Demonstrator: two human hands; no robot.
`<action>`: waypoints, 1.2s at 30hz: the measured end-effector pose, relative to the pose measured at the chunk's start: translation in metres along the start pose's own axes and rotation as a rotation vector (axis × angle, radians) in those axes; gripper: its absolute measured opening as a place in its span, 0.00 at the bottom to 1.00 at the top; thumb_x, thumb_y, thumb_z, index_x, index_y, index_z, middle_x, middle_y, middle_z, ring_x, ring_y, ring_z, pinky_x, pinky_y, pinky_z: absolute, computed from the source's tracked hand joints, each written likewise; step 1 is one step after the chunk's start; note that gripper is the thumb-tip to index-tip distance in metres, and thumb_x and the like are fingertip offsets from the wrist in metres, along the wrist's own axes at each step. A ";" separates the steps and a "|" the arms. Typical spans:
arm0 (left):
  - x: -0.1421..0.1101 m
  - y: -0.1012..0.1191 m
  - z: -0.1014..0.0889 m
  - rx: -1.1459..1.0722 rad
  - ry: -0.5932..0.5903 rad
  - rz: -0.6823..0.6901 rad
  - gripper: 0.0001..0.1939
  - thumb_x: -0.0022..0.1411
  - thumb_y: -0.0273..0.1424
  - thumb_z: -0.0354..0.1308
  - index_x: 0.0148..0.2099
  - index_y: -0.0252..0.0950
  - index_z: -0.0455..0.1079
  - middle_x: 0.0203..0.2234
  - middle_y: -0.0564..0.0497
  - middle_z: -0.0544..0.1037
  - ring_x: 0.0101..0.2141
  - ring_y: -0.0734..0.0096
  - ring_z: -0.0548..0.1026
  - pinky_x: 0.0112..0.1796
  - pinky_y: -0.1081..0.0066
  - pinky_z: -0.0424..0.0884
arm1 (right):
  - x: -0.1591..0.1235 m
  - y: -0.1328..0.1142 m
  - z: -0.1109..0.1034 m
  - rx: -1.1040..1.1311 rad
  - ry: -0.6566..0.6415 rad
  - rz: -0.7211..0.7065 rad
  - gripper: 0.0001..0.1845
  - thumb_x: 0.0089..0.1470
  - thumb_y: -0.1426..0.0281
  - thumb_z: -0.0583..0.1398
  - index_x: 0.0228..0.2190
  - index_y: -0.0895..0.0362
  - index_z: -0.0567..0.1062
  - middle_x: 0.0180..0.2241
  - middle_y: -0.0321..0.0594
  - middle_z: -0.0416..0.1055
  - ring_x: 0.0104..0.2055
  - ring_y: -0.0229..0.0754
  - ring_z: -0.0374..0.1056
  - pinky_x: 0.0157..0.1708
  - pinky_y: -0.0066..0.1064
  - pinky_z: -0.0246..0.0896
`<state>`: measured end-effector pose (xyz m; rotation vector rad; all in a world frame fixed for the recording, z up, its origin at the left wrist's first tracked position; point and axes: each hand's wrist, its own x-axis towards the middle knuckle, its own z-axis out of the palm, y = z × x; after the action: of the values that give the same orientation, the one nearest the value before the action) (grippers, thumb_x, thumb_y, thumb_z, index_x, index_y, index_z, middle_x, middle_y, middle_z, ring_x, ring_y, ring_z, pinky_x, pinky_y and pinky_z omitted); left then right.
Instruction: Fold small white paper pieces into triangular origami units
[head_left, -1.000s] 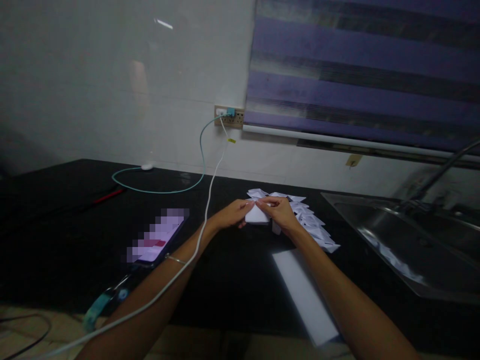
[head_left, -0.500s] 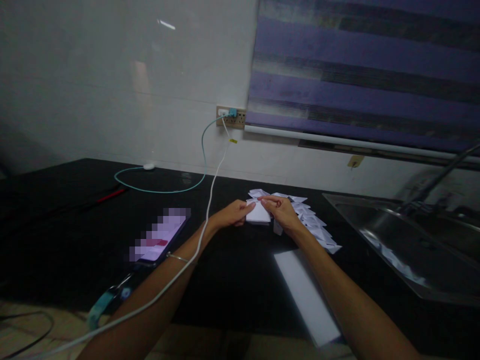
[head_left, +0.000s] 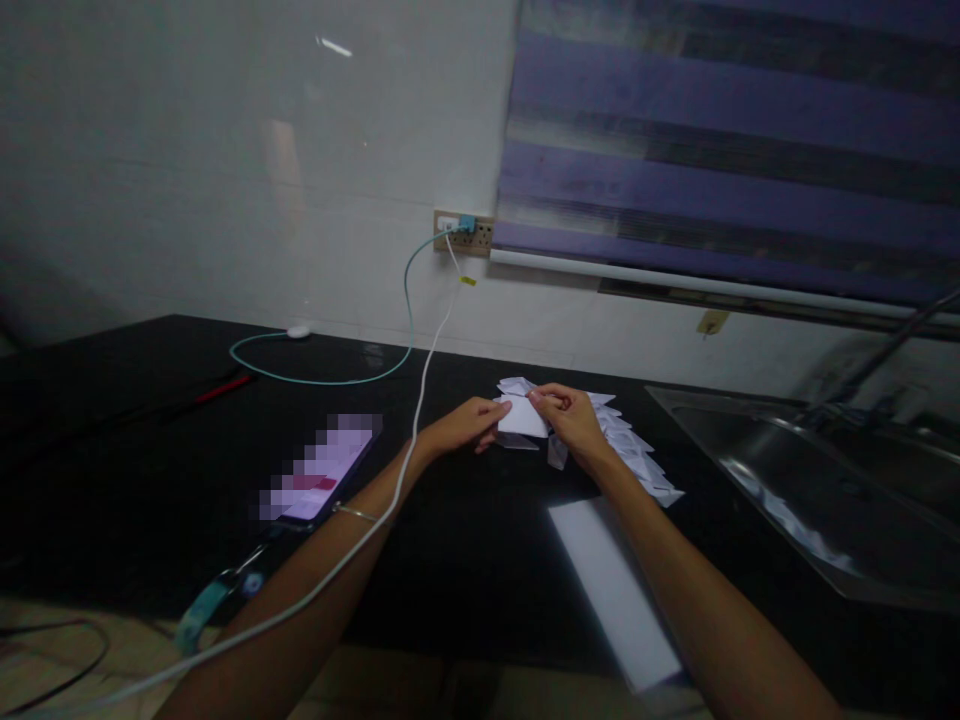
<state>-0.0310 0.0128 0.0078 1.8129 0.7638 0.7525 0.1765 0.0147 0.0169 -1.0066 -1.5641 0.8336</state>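
Observation:
Both of my hands hold one small white folded paper (head_left: pixel 521 418) just above the black counter (head_left: pixel 450 530). My left hand (head_left: pixel 466 423) pinches its left edge with thumb and fingers. My right hand (head_left: pixel 571 420) pinches its upper right corner. Behind and to the right of my hands lies a pile of several folded white paper pieces (head_left: pixel 630 450).
A phone with a lit screen (head_left: pixel 321 468) lies left of my hands, and a white cable (head_left: pixel 420 400) runs from the wall socket (head_left: pixel 459 232) over my left forearm. A white paper strip (head_left: pixel 615 590) lies near the counter's front edge. A steel sink (head_left: pixel 817 490) is at right.
The paper has been lifted slightly off the counter and turned between my fingers; my right hand moved up to its top corner. The view shifted a little.

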 end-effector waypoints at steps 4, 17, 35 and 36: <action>-0.001 -0.001 -0.004 0.028 0.027 0.041 0.28 0.66 0.55 0.50 0.29 0.34 0.65 0.16 0.56 0.68 0.16 0.79 0.65 0.21 0.76 0.61 | 0.000 -0.001 -0.002 -0.093 -0.056 -0.038 0.18 0.48 0.56 0.66 0.30 0.59 0.80 0.24 0.37 0.72 0.25 0.36 0.60 0.24 0.28 0.51; 0.004 -0.005 -0.014 -0.070 0.204 0.059 0.25 0.62 0.50 0.58 0.29 0.31 0.72 0.16 0.51 0.73 0.16 0.78 0.67 0.19 0.77 0.57 | -0.012 -0.004 0.008 -0.504 -0.157 -0.558 0.35 0.47 0.57 0.71 0.56 0.47 0.70 0.61 0.47 0.64 0.64 0.54 0.59 0.61 0.54 0.56; 0.006 -0.004 -0.013 -0.250 0.263 -0.021 0.18 0.56 0.41 0.67 0.30 0.28 0.77 0.19 0.49 0.76 0.19 0.76 0.72 0.21 0.77 0.67 | -0.014 0.001 0.007 -0.603 -0.179 -0.632 0.24 0.53 0.60 0.68 0.51 0.48 0.73 0.59 0.46 0.65 0.63 0.53 0.58 0.62 0.55 0.56; 0.006 -0.003 -0.013 -0.262 0.265 -0.024 0.18 0.56 0.41 0.67 0.31 0.28 0.77 0.19 0.49 0.77 0.20 0.76 0.72 0.21 0.77 0.68 | -0.014 0.001 0.008 -0.596 -0.177 -0.632 0.22 0.54 0.61 0.67 0.50 0.49 0.74 0.59 0.46 0.66 0.63 0.52 0.59 0.62 0.55 0.56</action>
<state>-0.0383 0.0253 0.0096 1.4842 0.8134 1.0402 0.1702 0.0022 0.0091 -0.7617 -2.1835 0.0054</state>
